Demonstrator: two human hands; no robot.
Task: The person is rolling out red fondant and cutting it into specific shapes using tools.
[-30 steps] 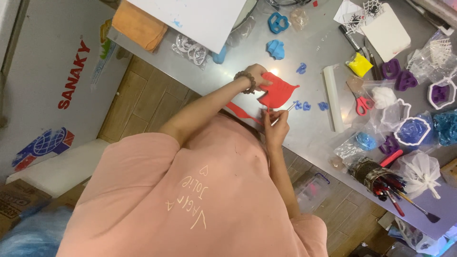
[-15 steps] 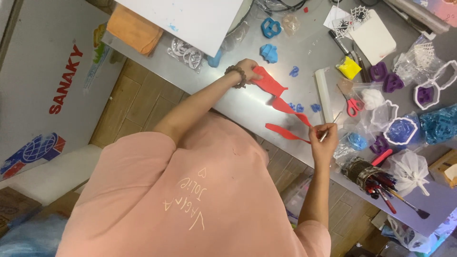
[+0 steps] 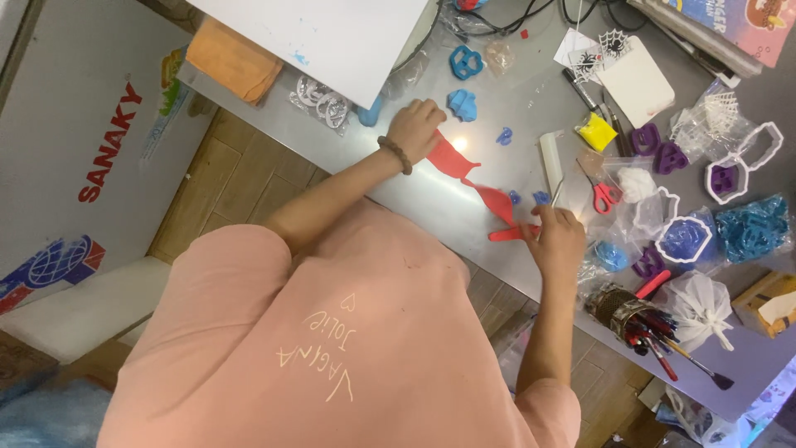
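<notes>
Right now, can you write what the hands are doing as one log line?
left hand: resting on red sheet | right hand: pinching red strip | nearby: red scissors | surface: grey table

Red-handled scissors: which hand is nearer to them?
Right. The right hand pinches a red strip just below-left of the scissors. The left hand rests on the red sheet, farther left.
</notes>
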